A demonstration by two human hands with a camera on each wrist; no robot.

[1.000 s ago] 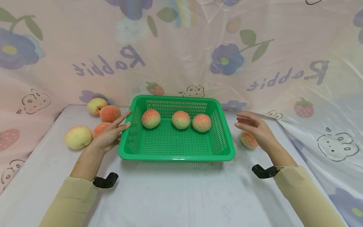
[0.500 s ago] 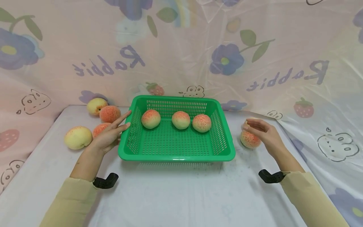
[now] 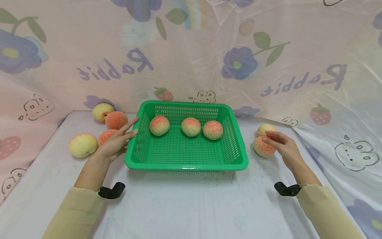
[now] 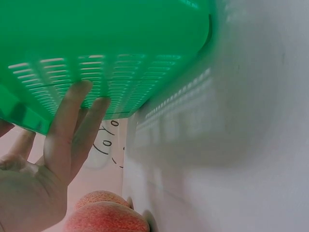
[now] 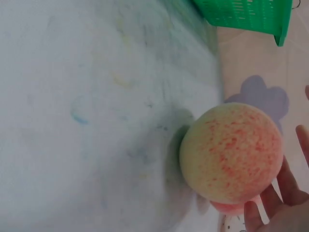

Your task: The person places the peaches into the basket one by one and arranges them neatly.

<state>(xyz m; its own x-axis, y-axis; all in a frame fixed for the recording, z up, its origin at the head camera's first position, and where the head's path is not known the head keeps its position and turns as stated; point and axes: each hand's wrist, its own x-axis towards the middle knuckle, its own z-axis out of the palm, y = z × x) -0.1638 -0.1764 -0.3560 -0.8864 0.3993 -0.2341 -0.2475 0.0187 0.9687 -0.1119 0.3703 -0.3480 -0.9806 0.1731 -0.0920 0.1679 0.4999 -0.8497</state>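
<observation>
In the head view, a green plastic basket (image 3: 185,166) holds three red-and-cream peaches, the left one (image 3: 159,126), the middle one (image 3: 191,127) and the right one (image 3: 213,130). My left hand (image 3: 113,145) touches the basket's left rim, and in the left wrist view its straight fingers (image 4: 63,125) lie against the slotted outer wall. To the right of the basket, a speckled peach (image 3: 263,148) sits in front of a paler peach (image 3: 265,128). My right hand (image 3: 285,149) hovers at the speckled peach with loosely bent fingers; whether the fingertips touch it I cannot tell.
Left of the basket lie a large yellow peach (image 3: 83,145), a smaller yellow one (image 3: 102,112) and two orange-red ones, the rear one (image 3: 116,120) whole in view, the front one (image 3: 106,135) partly behind my left hand. A patterned cloth (image 3: 185,63) hangs behind the white table (image 3: 191,205).
My right hand has moved right and toward me, from above the peaches to the right side of the front one, uncovering the paler peach. My left hand and the basket stay put.
</observation>
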